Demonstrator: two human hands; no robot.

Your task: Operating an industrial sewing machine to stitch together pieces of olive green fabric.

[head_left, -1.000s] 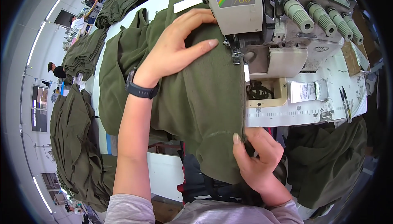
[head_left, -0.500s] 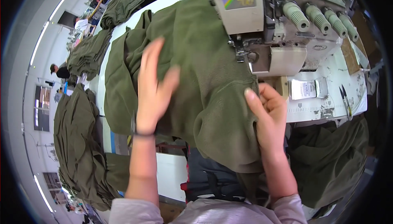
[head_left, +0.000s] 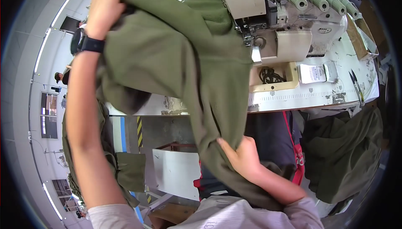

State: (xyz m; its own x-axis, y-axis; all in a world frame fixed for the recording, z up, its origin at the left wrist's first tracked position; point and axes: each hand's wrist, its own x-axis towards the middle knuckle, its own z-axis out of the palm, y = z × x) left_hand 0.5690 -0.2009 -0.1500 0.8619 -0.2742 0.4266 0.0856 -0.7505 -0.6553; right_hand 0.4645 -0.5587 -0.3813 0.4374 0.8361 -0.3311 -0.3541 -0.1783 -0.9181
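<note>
A dark green fleece garment is stretched between my hands across the sewing machine table. My left hand, with a black watch on the wrist, is raised at the far left and grips the garment's far part, lifting it in a thick fold; its fingertips are partly hidden. Close to my body, my right hand is closed on a lower stretch of the same cloth, thumb on top. At the right the garment's edge lies alongside the presser foot of the overlock sewing machine.
On the white table lie a small white packet and thread snips. An open tray by the machine holds dark scraps. Green garments hang at the right and left. A dark bag with red trim sits below the table edge.
My left hand has swung far and left, lifting the garment's far part into a fold. My right hand has drawn its cloth back from the machine toward my body, uncovering the tray.
</note>
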